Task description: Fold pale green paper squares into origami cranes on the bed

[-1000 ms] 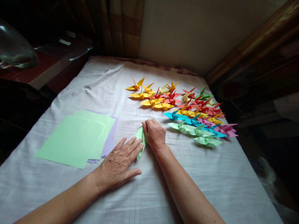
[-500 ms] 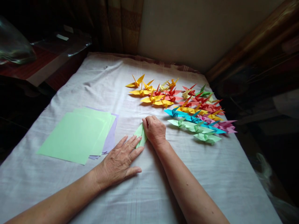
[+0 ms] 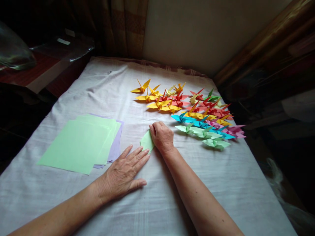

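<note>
A small piece of light green folded paper (image 3: 147,141) lies on the cloth between my hands. My left hand (image 3: 123,172) rests flat and open with its fingers spread, the fingertips touching the paper's near edge. Curled closed, my right hand (image 3: 162,137) bears on the far right edge of the paper. Its fingers hide that edge, and the thumb side faces the paper. Left of my hands lies a stack of light green paper squares (image 3: 76,144), with purple paper sheets (image 3: 114,147) showing from underneath.
Rows of folded paper cranes (image 3: 204,123) in yellow, red, blue, pink and green stand at the right and back. A white cloth (image 3: 103,85) covers the surface. At the left is a dark red table (image 3: 36,70) with clear plastic bags (image 3: 14,49); a wall rises behind.
My left hand has drawn back slightly toward me, uncovering more of the folded paper, whose left part now looks wider. My right hand stays nearly in place. The view has shifted a little.
</note>
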`<state>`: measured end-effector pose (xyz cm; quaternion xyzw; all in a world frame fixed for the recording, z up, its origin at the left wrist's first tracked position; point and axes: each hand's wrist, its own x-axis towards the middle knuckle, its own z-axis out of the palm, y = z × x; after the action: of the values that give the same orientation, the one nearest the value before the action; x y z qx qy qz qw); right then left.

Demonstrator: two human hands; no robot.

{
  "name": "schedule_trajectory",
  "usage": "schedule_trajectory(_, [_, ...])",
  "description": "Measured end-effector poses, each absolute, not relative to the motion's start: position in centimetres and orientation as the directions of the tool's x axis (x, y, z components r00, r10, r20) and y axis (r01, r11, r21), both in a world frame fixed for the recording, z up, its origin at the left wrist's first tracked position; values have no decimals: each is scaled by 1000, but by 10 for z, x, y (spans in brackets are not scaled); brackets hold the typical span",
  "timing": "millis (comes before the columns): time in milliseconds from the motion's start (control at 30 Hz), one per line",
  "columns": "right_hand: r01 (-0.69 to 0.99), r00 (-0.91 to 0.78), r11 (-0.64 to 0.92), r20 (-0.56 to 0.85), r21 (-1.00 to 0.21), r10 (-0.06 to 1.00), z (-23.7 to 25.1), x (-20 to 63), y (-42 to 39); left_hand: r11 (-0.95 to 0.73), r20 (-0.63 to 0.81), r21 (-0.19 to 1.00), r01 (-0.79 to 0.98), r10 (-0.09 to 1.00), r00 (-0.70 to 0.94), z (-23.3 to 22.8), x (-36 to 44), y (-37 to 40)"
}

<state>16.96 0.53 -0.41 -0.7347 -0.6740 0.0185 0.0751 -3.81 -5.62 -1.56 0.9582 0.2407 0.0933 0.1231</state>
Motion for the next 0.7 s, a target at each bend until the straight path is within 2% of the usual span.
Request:
schedule_trajectory(200, [989,78,-71,53,-126,996,-3,170,6,-852,117,304,427,478,870,-18,-42,-57])
schedule_trajectory(500, [989,81,-73,59,-127,995,-5,171,6,-792,78,488,367,458,885,-5,-47,-39])
schedule_trajectory(700, [988,79,-68,68,-140,995,-7,173,6,-764,126,553,331,470,874,1,-47,-30])
